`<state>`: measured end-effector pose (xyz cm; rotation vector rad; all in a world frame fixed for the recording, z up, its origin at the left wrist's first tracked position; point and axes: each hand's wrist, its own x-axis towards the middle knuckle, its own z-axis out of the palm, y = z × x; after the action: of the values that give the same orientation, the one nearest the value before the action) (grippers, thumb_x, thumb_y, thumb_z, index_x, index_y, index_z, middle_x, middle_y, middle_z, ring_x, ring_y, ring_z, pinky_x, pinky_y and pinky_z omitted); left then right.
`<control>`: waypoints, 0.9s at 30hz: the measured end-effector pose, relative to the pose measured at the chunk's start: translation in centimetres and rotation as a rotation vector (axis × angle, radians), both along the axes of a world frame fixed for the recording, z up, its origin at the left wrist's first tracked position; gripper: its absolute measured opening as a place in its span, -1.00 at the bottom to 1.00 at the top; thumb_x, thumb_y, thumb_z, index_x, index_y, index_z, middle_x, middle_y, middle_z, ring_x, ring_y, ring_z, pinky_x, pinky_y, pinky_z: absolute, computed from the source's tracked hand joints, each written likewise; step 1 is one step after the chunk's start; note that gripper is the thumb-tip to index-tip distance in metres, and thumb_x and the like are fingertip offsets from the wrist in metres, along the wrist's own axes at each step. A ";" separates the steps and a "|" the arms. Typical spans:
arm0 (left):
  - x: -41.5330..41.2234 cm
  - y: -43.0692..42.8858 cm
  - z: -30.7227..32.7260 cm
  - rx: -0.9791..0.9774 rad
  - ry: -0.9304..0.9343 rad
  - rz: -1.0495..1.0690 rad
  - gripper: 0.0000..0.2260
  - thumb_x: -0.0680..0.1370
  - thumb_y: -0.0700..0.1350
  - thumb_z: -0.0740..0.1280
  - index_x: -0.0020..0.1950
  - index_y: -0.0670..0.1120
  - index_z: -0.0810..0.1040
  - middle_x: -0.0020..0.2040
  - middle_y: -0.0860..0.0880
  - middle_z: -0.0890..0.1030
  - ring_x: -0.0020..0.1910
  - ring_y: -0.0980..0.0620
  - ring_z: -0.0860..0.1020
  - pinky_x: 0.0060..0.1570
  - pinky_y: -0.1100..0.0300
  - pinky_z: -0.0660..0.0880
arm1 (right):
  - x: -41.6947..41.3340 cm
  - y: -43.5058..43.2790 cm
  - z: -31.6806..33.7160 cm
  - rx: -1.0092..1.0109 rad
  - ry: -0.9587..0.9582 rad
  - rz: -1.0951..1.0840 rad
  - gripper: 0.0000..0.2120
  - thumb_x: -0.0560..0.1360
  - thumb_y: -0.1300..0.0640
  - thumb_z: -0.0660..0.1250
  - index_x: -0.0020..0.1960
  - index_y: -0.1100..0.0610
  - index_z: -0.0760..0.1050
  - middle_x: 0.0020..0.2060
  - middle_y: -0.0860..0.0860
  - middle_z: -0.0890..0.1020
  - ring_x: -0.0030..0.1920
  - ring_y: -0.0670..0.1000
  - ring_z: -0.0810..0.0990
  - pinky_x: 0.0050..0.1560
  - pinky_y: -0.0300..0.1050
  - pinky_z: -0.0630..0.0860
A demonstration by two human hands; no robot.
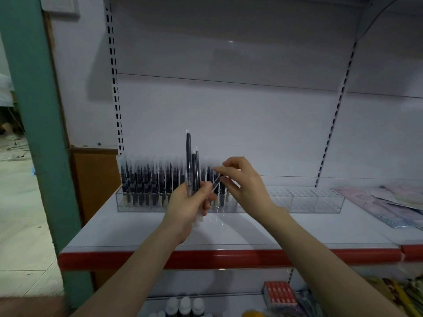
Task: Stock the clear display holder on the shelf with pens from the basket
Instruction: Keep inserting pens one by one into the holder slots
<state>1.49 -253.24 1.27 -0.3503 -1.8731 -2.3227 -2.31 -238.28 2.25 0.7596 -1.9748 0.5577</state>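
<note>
head view: the left hand [187, 204] is gripping a bunch of pens [193, 170] upright; the right hand [245, 181] is pinching a single pen [216, 182] beside them, in front of the half-filled clear display holder [302, 200] sitting on the shelf [229, 234]

Place: I take this for a stationery shop.
Evidence: slotted retail shelving [115, 88], red edge strip [229, 257], clear holder [302, 202] stocked with pens [142, 181], packaged goods [277, 291] below.

Bare left hand [186, 203], bare right hand [246, 183], forearms [128, 277] (both) uncovered, slim
</note>
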 end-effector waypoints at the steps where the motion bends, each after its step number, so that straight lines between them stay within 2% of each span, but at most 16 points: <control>1: 0.2 0.1 0.1 0.005 -0.006 -0.003 -0.91 0.55 -0.19 0.28 -0.07 -0.21 0.48 -0.35 -0.10 0.57 -0.52 0.15 0.44 -0.51 0.30 0.39 | 0.0 0.1 -0.1 0.015 -0.020 0.001 -0.73 0.48 0.12 0.21 0.02 0.20 0.62 -0.04 0.18 0.56 -0.07 -0.03 0.49 -0.07 -0.31 0.40; 6: 0.3 -0.1 0.3 0.037 -0.037 -0.005 -0.84 0.56 -0.18 0.27 0.02 -0.29 0.48 -0.35 -0.12 0.59 -0.54 0.13 0.40 -0.53 0.30 0.36 | -0.1 1.2 -0.5 0.100 -0.068 -0.014 -0.80 0.44 0.15 0.32 0.01 0.17 0.63 -0.04 0.12 0.58 -0.04 -0.03 0.51 -0.08 -0.28 0.45; 11: 0.6 0.5 0.8 0.047 -0.044 -0.021 -0.77 0.58 -0.11 0.24 0.04 -0.29 0.50 -0.29 -0.13 0.58 -0.52 0.13 0.41 -0.52 0.31 0.38 | -0.1 1.5 -0.4 0.044 -0.056 -0.015 -0.77 0.46 0.09 0.27 -0.07 0.20 0.62 -0.18 0.07 0.63 -0.09 -0.05 0.49 -0.05 -0.28 0.39; 14: 0.3 0.3 0.9 0.090 -0.103 -0.024 -0.80 0.57 -0.12 0.25 0.06 -0.24 0.52 -0.29 -0.09 0.51 -0.46 0.09 0.41 -0.50 0.27 0.38 | -0.2 1.9 -0.3 -0.196 -0.171 0.012 -0.89 0.48 0.22 0.35 -0.03 0.20 0.61 -0.16 -0.04 0.60 -0.15 -0.08 0.54 -0.07 -0.44 0.40; 16: -0.1 0.0 0.6 0.056 -0.142 -0.016 -0.84 0.57 -0.20 0.24 0.09 -0.22 0.53 -0.30 -0.07 0.45 -0.39 0.07 0.41 -0.43 0.24 0.40 | -0.4 2.3 0.1 -0.394 -0.296 0.000 -0.88 0.49 0.26 0.34 0.02 0.22 0.58 -0.15 -0.06 0.57 -0.18 -0.17 0.53 -0.12 -0.52 0.41; 18: -0.4 -0.2 0.1 0.003 -0.146 -0.015 -0.84 0.58 -0.28 0.19 0.08 -0.18 0.54 -0.34 -0.08 0.41 -0.36 0.05 0.39 -0.35 0.21 0.40 | -1.0 2.7 0.8 -0.536 -0.371 -0.029 -0.84 0.51 0.24 0.32 0.08 0.23 0.55 -0.15 -0.05 0.58 -0.17 -0.11 0.56 -0.10 -0.44 0.47; 20: -0.5 -0.4 -0.6 -0.043 -0.106 -0.025 -0.84 0.58 -0.31 0.17 0.02 -0.17 0.53 -0.36 -0.09 0.41 -0.37 0.04 0.39 -0.32 0.19 0.41 | -1.7 3.0 1.3 -0.621 -0.416 -0.045 -0.81 0.52 0.21 0.31 0.11 0.21 0.53 -0.14 -0.03 0.59 -0.15 -0.06 0.58 -0.03 -0.19 0.55; 21: -0.6 -0.5 -0.9 -0.080 -0.073 -0.026 -0.86 0.58 -0.30 0.18 -0.02 -0.17 0.52 -0.37 -0.09 0.43 -0.37 0.04 0.42 -0.29 0.17 0.42 | -2.1 3.1 1.4 -0.645 -0.434 -0.051 -0.81 0.53 0.21 0.29 0.12 0.21 0.53 -0.14 -0.02 0.59 -0.17 -0.07 0.58 -0.03 -0.14 0.56; 24: -0.7 -0.7 -1.5 -0.145 -0.014 -0.013 -0.90 0.57 -0.27 0.24 -0.07 -0.14 0.53 -0.34 -0.04 0.55 -0.36 0.10 0.56 -0.19 0.09 0.46 | -3.2 2.9 1.6 -0.671 -0.485 -0.060 -0.83 0.53 0.23 0.28 0.10 0.22 0.52 -0.17 0.02 0.59 -0.26 -0.13 0.57 -0.08 -0.17 0.56; 27: -1.2 -0.9 -1.8 -0.153 0.003 -0.010 -0.91 0.56 -0.26 0.25 -0.06 -0.13 0.54 -0.24 -0.04 0.61 -0.28 0.16 0.62 -0.16 0.15 0.54 | -4.1 2.5 1.3 -0.653 -0.546 -0.059 -0.83 0.53 0.25 0.28 0.10 0.26 0.52 -0.16 0.10 0.61 -0.22 0.00 0.60 -0.06 -0.14 0.56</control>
<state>0.32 -254.15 -0.50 -0.3798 -2.0574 -2.1895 -6.44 -235.75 3.54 0.1394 -2.0841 1.3967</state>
